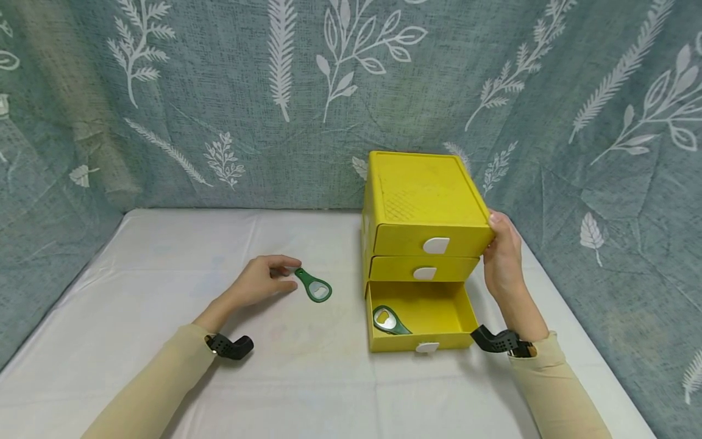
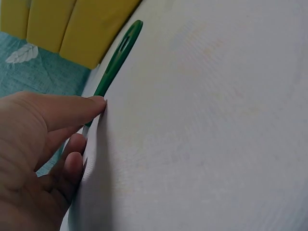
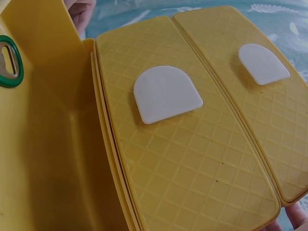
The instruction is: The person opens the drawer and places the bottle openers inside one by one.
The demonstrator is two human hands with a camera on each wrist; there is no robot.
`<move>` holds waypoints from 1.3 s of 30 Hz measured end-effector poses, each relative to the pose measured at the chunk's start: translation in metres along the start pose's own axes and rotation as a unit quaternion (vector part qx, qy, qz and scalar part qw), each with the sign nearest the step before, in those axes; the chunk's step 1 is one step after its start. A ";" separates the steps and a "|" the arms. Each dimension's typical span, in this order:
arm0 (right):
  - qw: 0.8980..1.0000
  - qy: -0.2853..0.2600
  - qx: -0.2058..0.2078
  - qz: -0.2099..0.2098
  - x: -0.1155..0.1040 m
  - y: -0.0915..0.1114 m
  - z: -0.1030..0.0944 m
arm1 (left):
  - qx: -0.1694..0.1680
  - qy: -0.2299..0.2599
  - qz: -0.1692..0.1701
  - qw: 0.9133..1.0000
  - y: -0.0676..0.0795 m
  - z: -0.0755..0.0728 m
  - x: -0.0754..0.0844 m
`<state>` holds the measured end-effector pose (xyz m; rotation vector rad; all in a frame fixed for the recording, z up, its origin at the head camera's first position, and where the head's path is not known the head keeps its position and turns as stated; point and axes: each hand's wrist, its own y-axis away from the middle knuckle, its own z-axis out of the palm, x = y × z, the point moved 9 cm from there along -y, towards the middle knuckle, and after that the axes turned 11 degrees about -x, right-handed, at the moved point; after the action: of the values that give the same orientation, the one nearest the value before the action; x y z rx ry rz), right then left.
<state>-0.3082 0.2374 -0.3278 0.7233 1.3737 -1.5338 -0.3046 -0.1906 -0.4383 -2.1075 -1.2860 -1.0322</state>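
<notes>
A green bottle opener (image 1: 314, 285) with a metal head lies on the white cloth. My left hand (image 1: 265, 279) is at its handle end, fingertips right beside the handle and thumb apart from the fingers. In the left wrist view the thumb overlaps the opener (image 2: 118, 60). On the right stands a yellow drawer cabinet (image 1: 430, 189) with white pull tabs. My right hand (image 1: 503, 247) holds its upper right side near the front corner; most of its fingers are hidden behind the side. The bottom drawer (image 1: 433, 305) is pulled out, with a second green bottle opener (image 1: 388, 320) inside at the left.
The top drawer (image 1: 403, 239) and middle drawer (image 1: 395, 268) are closed. A white cloth (image 1: 307, 378) covers the table. Behind and at the sides hangs a grey-green curtain (image 1: 230, 91) with white leaf prints, close to the cabinet's back.
</notes>
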 end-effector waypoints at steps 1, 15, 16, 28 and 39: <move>1.000 0.001 0.000 -0.001 0.000 0.000 0.000 | -0.004 -0.002 0.001 1.000 -0.001 0.001 0.000; 1.000 -0.012 -0.001 -0.013 -0.001 -0.001 0.002 | -0.012 0.017 0.004 1.000 -0.001 0.003 0.000; 1.000 -0.011 -0.001 -0.012 -0.001 -0.001 0.003 | -0.012 0.017 0.002 1.000 -0.001 0.003 -0.001; 1.000 -0.007 0.003 -0.011 0.000 0.001 0.001 | -0.002 0.002 -0.003 1.000 0.009 0.000 -0.002; 1.000 -0.005 0.011 -0.006 0.000 0.001 0.002 | 0.030 0.015 0.023 0.999 0.027 -0.006 0.008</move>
<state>-0.3076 0.2354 -0.3280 0.7208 1.3577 -1.5626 -0.2806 -0.2029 -0.4284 -2.0593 -1.2341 -0.9904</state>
